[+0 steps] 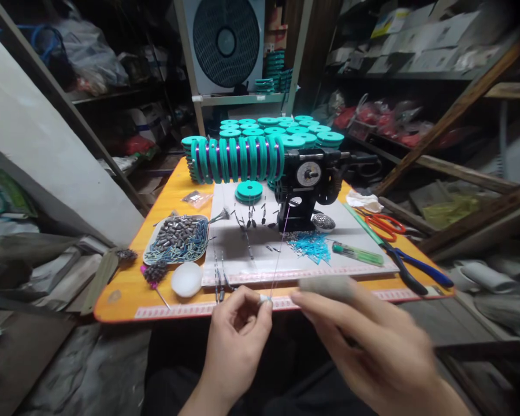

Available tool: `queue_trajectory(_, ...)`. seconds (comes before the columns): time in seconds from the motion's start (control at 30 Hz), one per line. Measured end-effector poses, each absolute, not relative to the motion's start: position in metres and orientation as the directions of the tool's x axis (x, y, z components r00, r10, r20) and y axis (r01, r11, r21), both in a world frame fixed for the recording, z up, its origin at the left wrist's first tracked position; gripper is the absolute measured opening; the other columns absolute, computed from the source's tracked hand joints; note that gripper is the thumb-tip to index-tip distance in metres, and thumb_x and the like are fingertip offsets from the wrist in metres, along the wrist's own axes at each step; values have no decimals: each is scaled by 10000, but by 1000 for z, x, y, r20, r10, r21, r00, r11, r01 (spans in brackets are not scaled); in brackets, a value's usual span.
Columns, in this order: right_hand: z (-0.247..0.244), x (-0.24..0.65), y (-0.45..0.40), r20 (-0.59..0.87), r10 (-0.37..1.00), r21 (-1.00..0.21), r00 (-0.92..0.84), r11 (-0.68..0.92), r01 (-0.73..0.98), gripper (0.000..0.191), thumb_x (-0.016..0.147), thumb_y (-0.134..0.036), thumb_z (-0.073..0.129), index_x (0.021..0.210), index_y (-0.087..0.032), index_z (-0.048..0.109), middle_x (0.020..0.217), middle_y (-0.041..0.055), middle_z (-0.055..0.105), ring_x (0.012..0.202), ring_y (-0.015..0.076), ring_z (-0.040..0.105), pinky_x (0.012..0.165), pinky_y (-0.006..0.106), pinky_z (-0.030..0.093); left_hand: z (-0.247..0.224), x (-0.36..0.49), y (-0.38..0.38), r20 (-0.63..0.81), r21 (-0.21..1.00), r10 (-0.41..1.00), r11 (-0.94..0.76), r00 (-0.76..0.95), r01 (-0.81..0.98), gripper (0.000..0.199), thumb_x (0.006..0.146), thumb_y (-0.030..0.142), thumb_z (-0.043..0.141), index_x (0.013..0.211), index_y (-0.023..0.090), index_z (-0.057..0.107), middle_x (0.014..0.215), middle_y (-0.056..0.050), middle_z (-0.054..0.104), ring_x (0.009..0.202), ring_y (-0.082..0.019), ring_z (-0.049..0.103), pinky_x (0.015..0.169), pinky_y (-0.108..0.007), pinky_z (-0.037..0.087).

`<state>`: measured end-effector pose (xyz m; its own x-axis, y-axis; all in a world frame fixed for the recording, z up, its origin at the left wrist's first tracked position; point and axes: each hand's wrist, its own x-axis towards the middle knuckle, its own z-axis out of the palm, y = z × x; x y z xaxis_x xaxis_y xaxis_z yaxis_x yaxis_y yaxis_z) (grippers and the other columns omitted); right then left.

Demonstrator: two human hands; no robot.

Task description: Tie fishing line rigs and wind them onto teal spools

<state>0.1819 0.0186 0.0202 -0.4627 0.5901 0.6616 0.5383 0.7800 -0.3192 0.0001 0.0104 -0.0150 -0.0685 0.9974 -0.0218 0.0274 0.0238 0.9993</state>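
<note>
My left hand (238,329) is closed in a pinch in front of the table's front edge, thumb and index finger together on a thin fishing line (279,254). The line runs up from the fingertips to the black winding machine (307,185). A small pale bit shows at the pinch, too small to name. My right hand (368,341) is just to the right, smeared by motion, with a grey wrap (327,287) on one finger. Whether it grips anything is hidden by the blur. Turquoise spools (236,159) with purple line sit in a row on the machine's shaft.
On the yellow table (121,289) stand a tray of grey sinkers (177,231), a white cup (186,280), blue stoppers (309,247), a green cutter (357,254), pliers (416,268) and orange-handled scissors (385,225). More turquoise spools (294,138) stand behind the machine.
</note>
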Motion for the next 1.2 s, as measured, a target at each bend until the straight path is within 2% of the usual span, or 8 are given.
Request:
queue_trajectory(0.1, 9, 166, 44, 623, 547, -256, -559, 818, 516, 352, 904, -42, 489, 1224, -144, 594, 1172, 143, 621, 913, 174, 662, 708, 253, 543, -16, 0, 8, 41, 993, 995, -32, -87, 112, 210, 862, 334, 577, 720, 182, 552, 634, 30, 496, 566, -92, 423, 513, -190, 355)
queue_trajectory(0.27, -1, 163, 61, 745, 385, -135, -544, 887, 442, 248, 866, -19, 545, 1070, -108, 652, 943, 129, 655, 852, 200, 624, 693, 300, 533, -16, -4, 9, 161, 956, 985, -139, -66, 260, 160, 883, 277, 552, 750, 192, 571, 680, 12, 528, 601, -111, 495, 518, -200, 389)
queue_trajectory(0.43, 11, 156, 67, 666, 443, -331, -601, 897, 295, 213, 881, 1, 468, 996, -123, 598, 1075, 139, 580, 1052, 213, 563, 935, 399, 483, -13, -11, 11, 426, 822, 904, -375, -26, 428, 76, 864, 145, 571, 828, 200, 609, 849, 2, 514, 515, -56, 414, 447, -192, 354)
queue_trajectory(0.8, 21, 138, 77, 495, 630, -486, -599, 772, 410, 154, 904, -42, 448, 940, -141, 560, 1012, 90, 492, 800, 153, 528, 678, 283, 479, -22, -16, 23, 790, 254, 563, -661, 243, 706, 246, 771, -39, 599, 949, 129, 573, 1013, -125, 605, 906, -214, 627, 785, -315, 522)
queue_trajectory(0.87, 20, 141, 74, 522, 624, -474, -581, 779, 411, 168, 908, -40, 446, 948, -145, 571, 1004, 88, 507, 796, 151, 540, 668, 275, 476, -24, -13, 21, 768, 297, 583, -691, 265, 659, 255, 774, -40, 585, 946, 148, 576, 1017, -115, 649, 893, -217, 637, 764, -319, 515)
queue_trajectory(0.93, 16, 145, 67, 611, 619, -462, -494, 785, 412, 181, 910, -48, 461, 1006, -148, 576, 1022, 97, 521, 831, 156, 556, 692, 276, 482, -24, -9, 19, 635, 607, 763, -589, 119, 533, 164, 814, 13, 566, 849, 172, 581, 950, -77, 660, 840, -187, 634, 705, -282, 503)
queue_trajectory(1.03, 8, 151, 53, 664, 688, -537, -293, 711, 453, 157, 904, -78, 508, 1012, -162, 587, 965, 80, 556, 843, 162, 573, 723, 286, 482, -24, -1, 15, 148, 989, 986, -146, -70, 28, 135, 855, 176, 596, 722, 166, 579, 876, -41, 630, 658, -103, 553, 552, -208, 431)
queue_trajectory(1.2, -2, 153, 35, 304, 876, -813, -375, 444, 376, 46, 877, -186, 612, 881, -195, 657, 824, 24, 657, 762, 156, 620, 686, 275, 484, -26, 8, 11, -141, 852, 989, 100, -42, -515, 131, 793, 240, 697, 735, 137, 641, 800, -11, 601, 556, -44, 409, 537, -186, 362)
